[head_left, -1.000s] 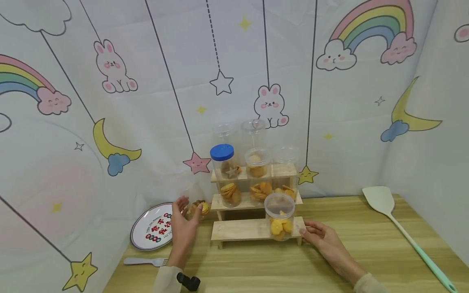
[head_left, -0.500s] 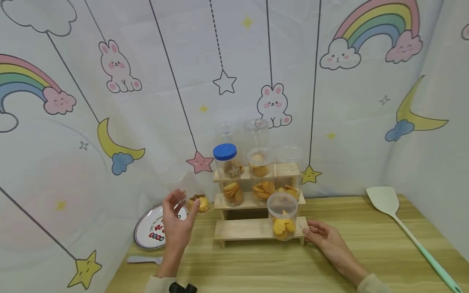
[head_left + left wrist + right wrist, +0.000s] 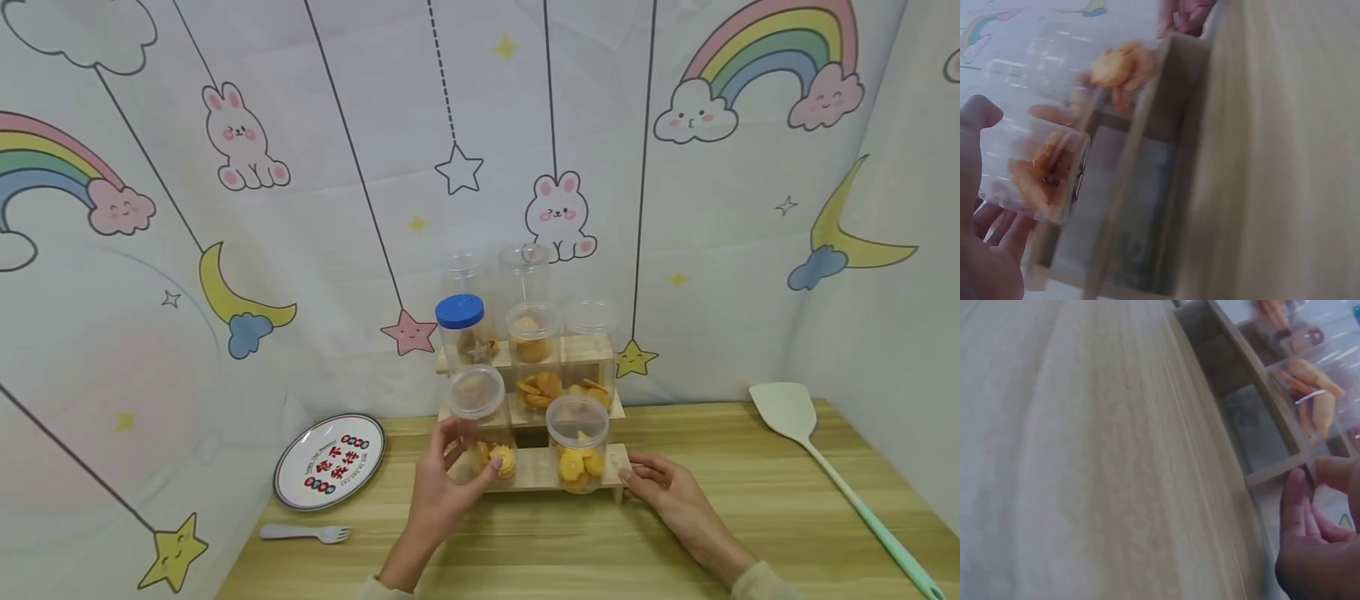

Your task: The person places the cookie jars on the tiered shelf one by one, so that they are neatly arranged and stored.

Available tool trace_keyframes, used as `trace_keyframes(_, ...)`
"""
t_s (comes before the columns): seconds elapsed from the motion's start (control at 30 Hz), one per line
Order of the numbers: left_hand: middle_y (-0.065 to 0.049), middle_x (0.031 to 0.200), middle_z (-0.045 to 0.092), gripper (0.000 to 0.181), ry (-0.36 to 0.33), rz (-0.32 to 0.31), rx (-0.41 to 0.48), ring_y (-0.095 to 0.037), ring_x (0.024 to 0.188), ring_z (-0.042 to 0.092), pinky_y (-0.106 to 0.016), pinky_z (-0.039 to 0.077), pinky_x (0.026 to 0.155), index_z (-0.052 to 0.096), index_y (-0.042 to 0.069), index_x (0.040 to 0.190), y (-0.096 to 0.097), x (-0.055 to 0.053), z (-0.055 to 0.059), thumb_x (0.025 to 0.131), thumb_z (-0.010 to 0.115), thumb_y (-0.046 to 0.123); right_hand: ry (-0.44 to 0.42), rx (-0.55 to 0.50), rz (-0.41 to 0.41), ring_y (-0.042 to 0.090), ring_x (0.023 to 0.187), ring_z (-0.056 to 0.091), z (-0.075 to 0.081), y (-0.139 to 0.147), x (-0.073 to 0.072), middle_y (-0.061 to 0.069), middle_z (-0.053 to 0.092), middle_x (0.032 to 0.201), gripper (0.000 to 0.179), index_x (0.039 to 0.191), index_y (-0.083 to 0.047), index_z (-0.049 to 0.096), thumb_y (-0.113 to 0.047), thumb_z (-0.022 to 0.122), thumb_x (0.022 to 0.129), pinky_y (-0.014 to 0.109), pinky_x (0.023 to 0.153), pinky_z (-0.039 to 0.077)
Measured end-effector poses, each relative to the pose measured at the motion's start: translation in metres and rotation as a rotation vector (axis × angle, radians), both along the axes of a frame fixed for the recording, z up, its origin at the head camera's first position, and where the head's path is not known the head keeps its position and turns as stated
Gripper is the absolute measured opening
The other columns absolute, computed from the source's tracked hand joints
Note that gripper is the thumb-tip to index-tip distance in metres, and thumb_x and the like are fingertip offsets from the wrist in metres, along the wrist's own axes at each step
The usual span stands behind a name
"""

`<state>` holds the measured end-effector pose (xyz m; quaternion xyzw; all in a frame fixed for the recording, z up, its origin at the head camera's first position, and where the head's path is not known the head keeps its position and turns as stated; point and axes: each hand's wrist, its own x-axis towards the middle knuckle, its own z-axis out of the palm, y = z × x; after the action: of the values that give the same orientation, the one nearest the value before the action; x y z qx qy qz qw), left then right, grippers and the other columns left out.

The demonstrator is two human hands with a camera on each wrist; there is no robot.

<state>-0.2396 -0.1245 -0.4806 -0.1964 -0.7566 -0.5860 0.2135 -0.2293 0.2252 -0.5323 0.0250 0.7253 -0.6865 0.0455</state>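
Note:
My left hand [image 3: 444, 493] grips a clear, lidded jar [image 3: 484, 430] of cookies from its left side, thumb in front. This jar stands in the head view over the left part of the bottom step of a wooden tiered rack [image 3: 531, 468]. Seen from the left wrist, the jar [image 3: 1054, 165] is tilted and close over the rack's edge. At the rack's right end, my right hand [image 3: 675, 500] pinches the bottom step between thumb and fingers. Another jar [image 3: 577, 450], with yellow cookies, sits on that step's right part.
Several more clear jars stand on the upper steps, one with a blue lid [image 3: 460, 311]. To the left lie a plate [image 3: 296, 467] with red lettering and a fork [image 3: 300, 532]. A spatula [image 3: 825, 467] lies along the right side; a printed cloth [image 3: 360, 275] hangs behind.
My left hand has carried the cookie jar rightward from beside the plate to the front of the rack, uncovering the plate and fork. My right hand stays at the rack's end.

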Motion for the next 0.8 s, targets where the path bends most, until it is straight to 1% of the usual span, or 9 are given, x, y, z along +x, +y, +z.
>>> trace_keyframes(0.07,-0.007,0.131,0.067,0.065,-0.054,-0.010,-0.008,-0.021,0.126,0.067,-0.032,0.059,0.113,0.058,0.011,0.138,0.006,0.001,-0.008,0.084,0.095,0.013,-0.002,0.003,0.002,0.008,0.106,0.070,-0.001,0.000,0.000,0.011,0.071,0.124,0.062,0.152,0.007,0.052,-0.024,0.076,0.104,0.024,0.092,0.066)
trace_keyframes(0.13,-0.005,0.136,0.067,0.066,-0.092,-0.028,-0.006,-0.020,0.130,0.065,-0.034,0.057,0.115,0.058,0.013,0.139,0.010,0.001,-0.013,0.085,0.094,0.014,-0.004,0.008,0.003,0.008,0.106,0.070,-0.001,0.000,0.001,0.011,0.071,0.125,0.062,0.152,0.006,0.052,-0.025,0.076,0.104,0.024,0.092,0.065)
trace_keyframes(0.2,-0.003,0.140,0.067,0.065,-0.121,-0.040,0.002,-0.021,0.135,0.064,-0.034,0.055,0.117,0.057,0.016,0.141,0.013,0.001,-0.015,0.087,0.094,0.015,-0.008,0.013,0.003,0.009,0.106,0.070,0.000,0.000,0.001,0.012,0.071,0.125,0.063,0.152,0.006,0.052,-0.026,0.076,0.104,0.023,0.093,0.065)
trace_keyframes(0.27,-0.002,0.144,0.066,0.066,-0.150,-0.052,0.014,-0.021,0.140,0.061,-0.033,0.053,0.118,0.056,0.017,0.143,0.014,0.002,-0.015,0.088,0.093,0.016,-0.008,0.018,0.003,0.009,0.106,0.070,0.000,0.000,0.001,0.012,0.070,0.124,0.063,0.153,0.006,0.051,-0.027,0.076,0.104,0.022,0.093,0.065)
trace_keyframes(0.33,-0.002,0.145,0.065,0.066,-0.170,-0.056,0.032,-0.021,0.142,0.060,-0.032,0.052,0.119,0.056,0.017,0.144,0.015,0.001,-0.014,0.089,0.092,0.017,-0.005,0.024,0.003,0.009,0.105,0.069,0.001,0.000,0.000,0.012,0.070,0.123,0.064,0.153,0.006,0.052,-0.027,0.076,0.104,0.021,0.092,0.064)
trace_keyframes(0.47,-0.004,0.149,0.064,0.068,-0.181,-0.060,0.057,-0.024,0.144,0.060,-0.034,0.053,0.119,0.056,0.016,0.148,0.016,-0.001,-0.019,0.091,0.091,0.020,0.011,0.025,0.006,0.008,0.104,0.070,0.001,0.001,0.000,0.011,0.071,0.121,0.063,0.152,0.007,0.052,-0.025,0.075,0.104,0.021,0.092,0.065)
trace_keyframes(0.57,-0.006,0.149,0.063,0.068,-0.180,-0.050,0.056,-0.027,0.143,0.060,-0.038,0.054,0.119,0.057,0.015,0.149,0.017,-0.002,-0.024,0.091,0.091,0.021,0.016,0.022,0.003,0.008,0.104,0.070,0.002,0.002,0.002,0.010,0.072,0.121,0.062,0.152,0.008,0.052,-0.024,0.075,0.105,0.022,0.092,0.065)
trace_keyframes(0.63,-0.006,0.148,0.063,0.067,-0.188,-0.042,0.055,-0.027,0.141,0.061,-0.039,0.055,0.118,0.059,0.016,0.148,0.018,-0.002,-0.027,0.090,0.091,0.020,0.015,0.019,0.002,0.008,0.103,0.070,0.002,0.002,0.003,0.010,0.072,0.120,0.062,0.152,0.008,0.051,-0.023,0.075,0.105,0.022,0.092,0.065)
trace_keyframes(0.8,-0.005,0.146,0.064,0.065,-0.200,-0.031,0.058,-0.026,0.139,0.062,-0.034,0.054,0.118,0.061,0.016,0.145,0.017,-0.004,-0.029,0.088,0.093,0.019,0.008,0.009,-0.008,0.008,0.104,0.070,0.002,0.001,0.002,0.010,0.071,0.121,0.062,0.152,0.008,0.052,-0.024,0.076,0.104,0.022,0.093,0.065)
